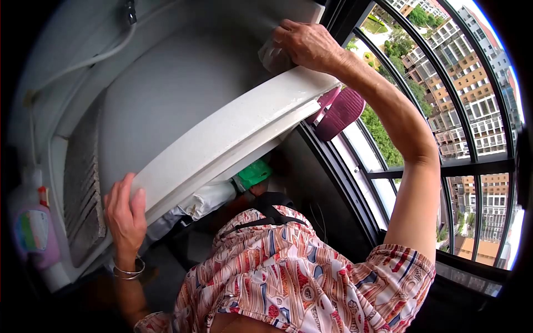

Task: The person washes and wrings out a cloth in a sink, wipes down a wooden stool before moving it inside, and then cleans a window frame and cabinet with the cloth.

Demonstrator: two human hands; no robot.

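Observation:
A large white laundry sink [222, 130] with a deep grey-looking basin spreads out in front of me. My right hand [305, 44] is closed at its far right corner, on the inner side of the rim. Beneath those fingers shows a pale, crumpled cloth [273, 57]; its exact material is hard to make out. At the left end of the front rim rests my left hand [125, 211], thumb apart from the fingers, with nothing in it. The ribbed washboard [86, 172] of the sink lies just beyond that hand.
A purple-pink bottle [38, 233] stands at the far left. Above the basin hangs a white hose [94, 60]. Maroon slippers [341, 114] are by the barred window [444, 166] on the right. Under the sink are a white bag [205, 198] and a green bag [253, 174].

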